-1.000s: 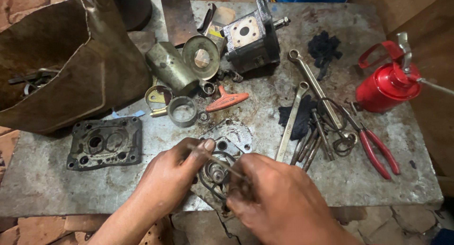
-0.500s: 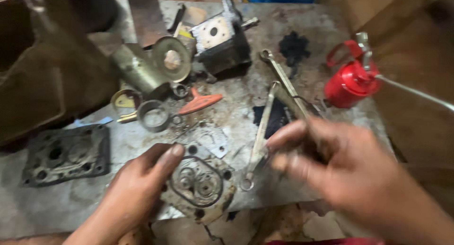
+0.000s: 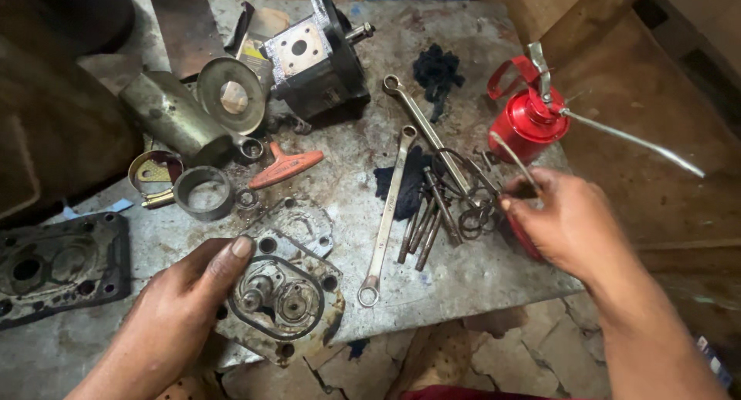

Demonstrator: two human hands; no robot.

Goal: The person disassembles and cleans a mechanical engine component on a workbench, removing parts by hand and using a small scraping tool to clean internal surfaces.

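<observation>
— What's the left hand (image 3: pixel 174 311) doing down there?

— It rests on the near edge of the metal table (image 3: pixel 455 280), fingers curled over the left side of a gear pump housing (image 3: pixel 282 300), thumb laid along its upper rim. The housing lies flat at the table's front edge, face up, with two small gears showing and a dark rubber seal ring (image 3: pixel 274 280) looping around them. It's a steadying clasp — fingers wrapped on the casting, not spread.

— And the right hand (image 3: pixel 571 222)?

— Over at the right side of the table, just below the red oil can (image 3: pixel 532 118) with its long thin spout. Its fingertips are pinched together on a thin bent wire (image 3: pixel 513 161), right beside a heap of dark bolts and rings (image 3: pixel 455 199). A red-handled tool lies partly under that hand; I can't tell what kind.

— What else is lying about?

— Two long combination spanners (image 3: pixel 390 207) run between the hands, one crossing toward the top. An orange T-handle (image 3: pixel 285 168) sits left of centre, a short metal ring sleeve (image 3: pixel 204 191) beside it. Further back there's a grey pump body (image 3: pixel 316 56) with a shaft sticking out, and a flat cover plate (image 3: pixel 58 265) at the far left, well apart from the housing.
</observation>
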